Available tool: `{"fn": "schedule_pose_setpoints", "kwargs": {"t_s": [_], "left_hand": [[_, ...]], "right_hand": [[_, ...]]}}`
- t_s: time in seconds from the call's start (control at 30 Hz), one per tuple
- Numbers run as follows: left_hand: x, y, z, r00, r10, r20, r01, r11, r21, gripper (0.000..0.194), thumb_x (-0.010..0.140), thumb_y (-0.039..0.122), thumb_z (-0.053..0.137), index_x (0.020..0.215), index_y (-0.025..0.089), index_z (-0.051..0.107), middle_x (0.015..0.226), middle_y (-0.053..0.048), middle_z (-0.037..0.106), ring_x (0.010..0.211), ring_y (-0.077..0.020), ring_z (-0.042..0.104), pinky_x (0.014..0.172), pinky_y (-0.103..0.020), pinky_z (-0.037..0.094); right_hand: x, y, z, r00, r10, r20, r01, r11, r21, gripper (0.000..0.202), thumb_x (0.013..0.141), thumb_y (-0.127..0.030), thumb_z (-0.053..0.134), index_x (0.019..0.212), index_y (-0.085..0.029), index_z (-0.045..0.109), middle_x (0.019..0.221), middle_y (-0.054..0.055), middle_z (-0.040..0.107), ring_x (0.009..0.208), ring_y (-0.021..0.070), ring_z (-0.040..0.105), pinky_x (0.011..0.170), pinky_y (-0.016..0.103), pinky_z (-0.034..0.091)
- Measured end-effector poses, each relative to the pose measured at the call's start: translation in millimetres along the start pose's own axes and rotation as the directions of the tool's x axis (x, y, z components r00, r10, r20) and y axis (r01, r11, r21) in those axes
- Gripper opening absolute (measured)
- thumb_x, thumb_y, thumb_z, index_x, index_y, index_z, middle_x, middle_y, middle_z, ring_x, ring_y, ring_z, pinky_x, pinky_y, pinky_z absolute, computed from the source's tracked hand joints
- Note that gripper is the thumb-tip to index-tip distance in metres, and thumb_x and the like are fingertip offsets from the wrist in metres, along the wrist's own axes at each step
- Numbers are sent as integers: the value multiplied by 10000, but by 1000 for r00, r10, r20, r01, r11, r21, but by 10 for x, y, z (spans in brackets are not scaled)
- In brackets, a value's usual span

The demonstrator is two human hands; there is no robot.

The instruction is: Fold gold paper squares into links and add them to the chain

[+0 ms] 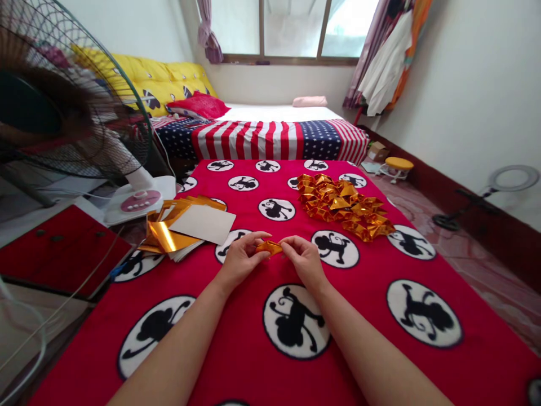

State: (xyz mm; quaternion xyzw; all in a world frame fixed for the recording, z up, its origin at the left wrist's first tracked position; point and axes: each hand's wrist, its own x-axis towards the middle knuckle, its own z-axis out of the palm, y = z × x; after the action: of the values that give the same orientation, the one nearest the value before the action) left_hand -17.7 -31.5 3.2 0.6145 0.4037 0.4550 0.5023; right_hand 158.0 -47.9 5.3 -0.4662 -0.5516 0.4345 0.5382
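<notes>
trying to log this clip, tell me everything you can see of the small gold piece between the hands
The small gold piece is a shiny, foil-like folded paper, orange-gold and creased into a compact, roughly flat shape lying crosswise. The left hand pinches its left end and the right hand its right end with the fingertips. It sits just over the red blanket; whether it touches the blanket cannot be told. Its folds are too small to make out.

fan (63, 96), striped bed (270, 138), yellow stool (399, 164), ring light (513, 179).
</notes>
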Motion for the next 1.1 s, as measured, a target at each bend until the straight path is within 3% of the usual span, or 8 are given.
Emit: {"fn": "schedule_pose_setpoints", "kwargs": {"t_s": [0.17, 0.4, 0.73, 0.93, 1.1], "left_hand": [[-36, 23, -9, 998, 55, 21, -57, 993, 108, 241, 748, 232, 704, 981, 171, 724, 974, -68, 718, 865, -201, 700, 761, -289, 589], [-29, 70, -5, 993, 87, 82, -99, 983, 157, 119, 790, 203, 664, 879, 177, 739, 853, -43, 716, 774, -156, 675, 701, -234, 552], [-43, 106, 33, 994, 52, 99, -62, 993, 103, 129, 728, 156, 699, 856, 159, 693, 800, -21, 713, 723, -143, 681, 661, -217, 560], [-64, 118, 30, 989, 25, 144, -33, 998, 55, 254, 724, 152, 722, 971, 162, 666, 794, -9, 727, 731, -140, 699, 687, -217, 568], [-79, 147, 17, 987, 10, 162, -17, 999, 46, 271, 722, 138, 716, 989, 149, 670, 789, -18, 734, 716, -147, 706, 676, -222, 569]], "right_hand": [[14, -37, -79, 992, 84, 90, -87, 996, 31, 190, 746, -367, 671, 726, -179, 691, 639, 7, 645, 577, 137, 553, 575, 253, 425], [41, -58, -178, 961, 150, 234, -153, 988, -3, 204, 744, -349, 664, 716, -158, 731, 625, -2, 650, 563, 112, 519, 563, 231, 379], [93, -191, -273, 873, 217, 436, -236, 972, -9, 244, 700, -373, 694, 687, -130, 716, 612, 3, 618, 583, 112, 501, 559, 227, 358], [108, -207, -288, 845, 245, 475, -243, 968, -66, 230, 715, -344, 682, 682, -117, 701, 615, -2, 613, 564, 95, 486, 543, 218, 334], [90, -239, -271, 849, 245, 469, -214, 970, -118, 210, 714, -326, 669, 673, -122, 700, 619, 0, 626, 574, 103, 508, 558, 222, 361]]}}
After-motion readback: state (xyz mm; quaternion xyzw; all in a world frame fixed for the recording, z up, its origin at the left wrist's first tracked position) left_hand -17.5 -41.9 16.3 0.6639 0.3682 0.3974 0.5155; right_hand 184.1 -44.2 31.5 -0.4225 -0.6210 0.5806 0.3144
